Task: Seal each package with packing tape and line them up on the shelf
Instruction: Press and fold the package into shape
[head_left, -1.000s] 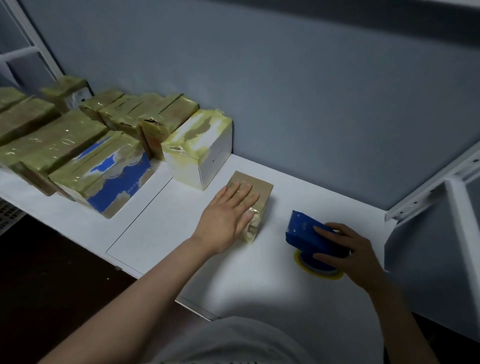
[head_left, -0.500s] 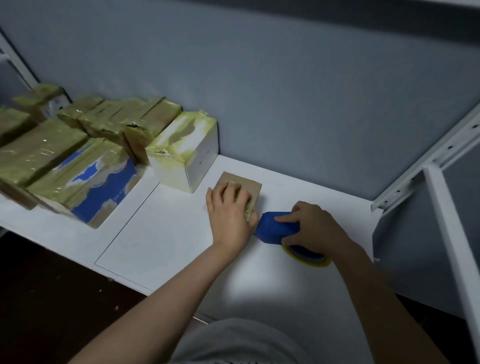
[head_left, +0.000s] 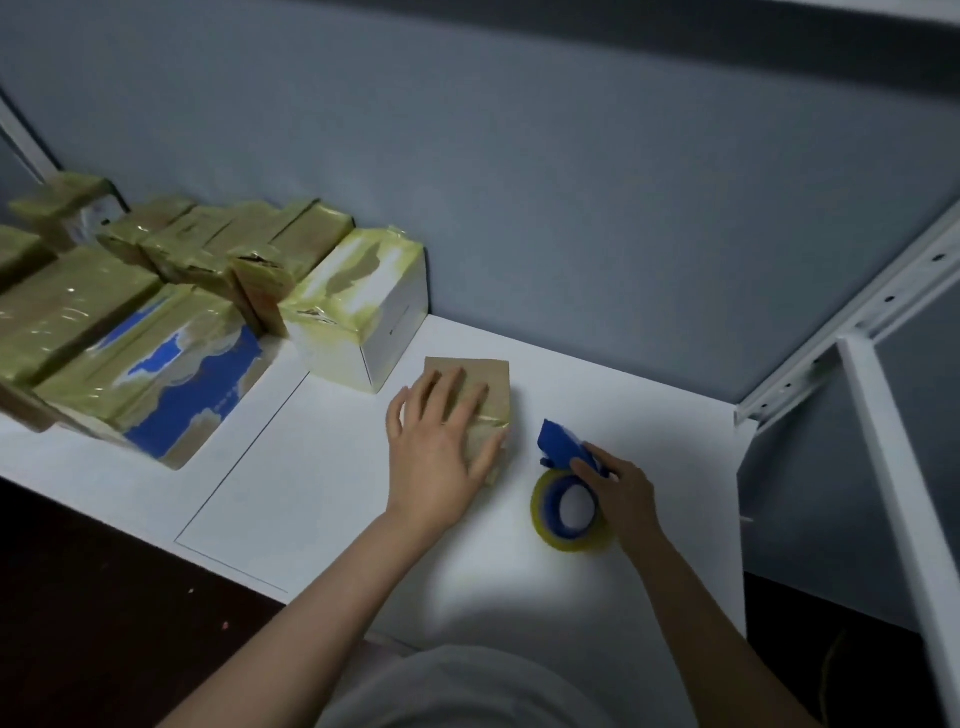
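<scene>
The left hand (head_left: 436, 462) lies flat, fingers (head_left: 452, 389) straight, pressing the small brown cardboard package (head_left: 485, 379) so it stays put on the white shelf (head_left: 649, 415), right of the taped white box (head_left: 384, 322). The right hand (head_left: 623, 488) grips the blue tape holder (head_left: 563, 447) near it.

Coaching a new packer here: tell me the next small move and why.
Probably smooth the tape strip down over the near edge of the small brown package with the left hand. That hand lies flat on the package, the strip looks wrinkled at its right end, and the tape dispenser, gripped by the right hand, sits apart from the package.
</scene>
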